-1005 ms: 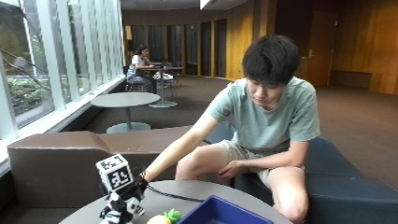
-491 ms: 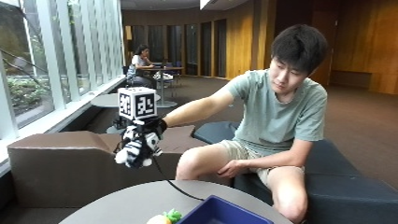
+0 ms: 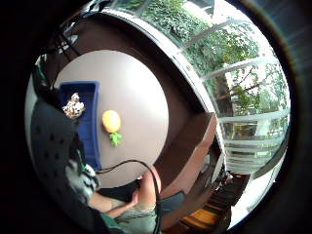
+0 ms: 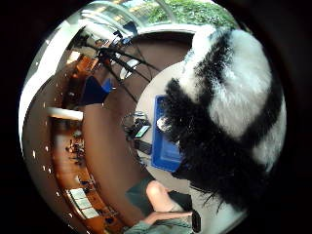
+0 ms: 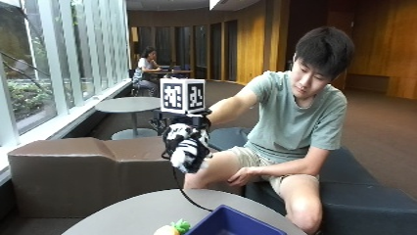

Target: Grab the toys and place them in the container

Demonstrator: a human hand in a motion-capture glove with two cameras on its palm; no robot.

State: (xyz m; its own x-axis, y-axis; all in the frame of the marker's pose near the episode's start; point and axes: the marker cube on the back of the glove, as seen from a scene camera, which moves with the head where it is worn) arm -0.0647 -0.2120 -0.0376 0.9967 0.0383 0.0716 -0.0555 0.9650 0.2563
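Fingers [image 5: 177, 131] hidden behind gripped plush toy [image 5: 188, 149]

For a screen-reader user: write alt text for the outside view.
A seated person's gloved right hand holds a black-and-white plush toy in the air above a round grey table. On the table's near edge are a blue container and, beside it, an orange toy with green leaves.

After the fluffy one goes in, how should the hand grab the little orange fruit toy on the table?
Grip the orange fruit toy across its round body, coming from above. It lies flat on the table beside the blue container, green leaves at one end, so the rounded middle probably offers the surest hold.
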